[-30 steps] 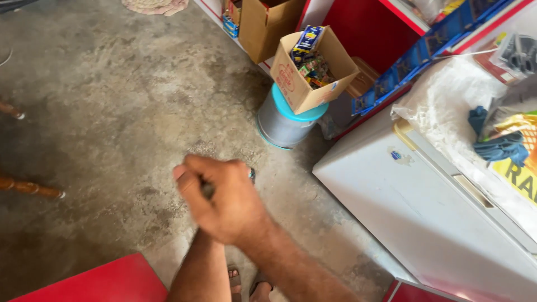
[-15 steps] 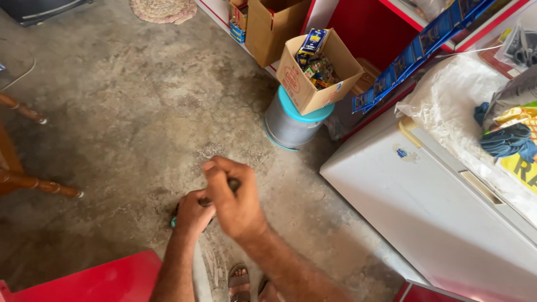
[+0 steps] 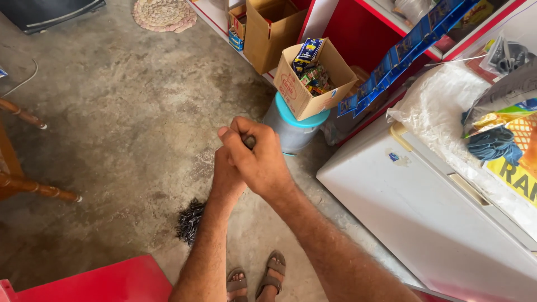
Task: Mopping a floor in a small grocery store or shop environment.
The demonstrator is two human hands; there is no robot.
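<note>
Both my hands grip the upright handle of a broom. My right hand (image 3: 258,161) is wrapped around the top, where a dark bit of the handle (image 3: 249,142) shows between the fingers. My left hand (image 3: 226,180) holds it just below and is partly hidden behind the right. The rest of the handle is covered by my left forearm. The broom's dark bristles (image 3: 190,221) rest on the concrete floor (image 3: 128,128), left of my sandalled feet (image 3: 254,282).
A white chest freezer (image 3: 414,212) stands at the right with bags on its lid. A grey bucket with a teal lid (image 3: 291,131) carries a cardboard box of packets (image 3: 313,78). Red shelves are behind; wooden chair legs (image 3: 22,184) at left, a red seat (image 3: 106,282) in front.
My left hand has come up to join the right on the handle, and both have risen. The broom's bristles have come into view on the floor. The view has shifted left.
</note>
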